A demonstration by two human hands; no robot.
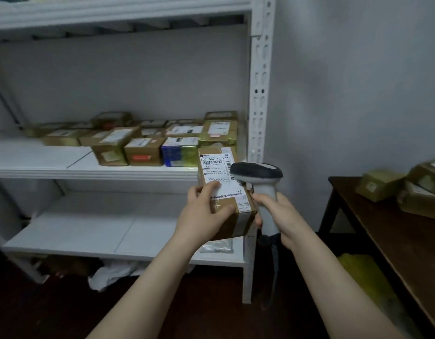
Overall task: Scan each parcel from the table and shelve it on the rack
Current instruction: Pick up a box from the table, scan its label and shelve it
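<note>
My left hand [204, 211] grips a brown cardboard parcel [220, 172] with a white shipping label and barcode facing me, held up in front of the rack's right end. My right hand [277, 214] holds a grey handheld scanner [258, 174] by its handle, its dark head right beside the label's right edge. The white metal rack [259, 94] stands ahead. Its middle shelf [40, 160] carries several shelved parcels [143, 150]. A dark wooden table [387, 231] at the right bears more parcels [380, 184].
The rack's lower shelf [89, 228] holds a small clear plastic bag [217, 247] near its right end. White cloth or bags [111, 272] lie on the dark floor under the rack. A yellow-green bag [368, 277] sits beneath the table. A grey wall is behind.
</note>
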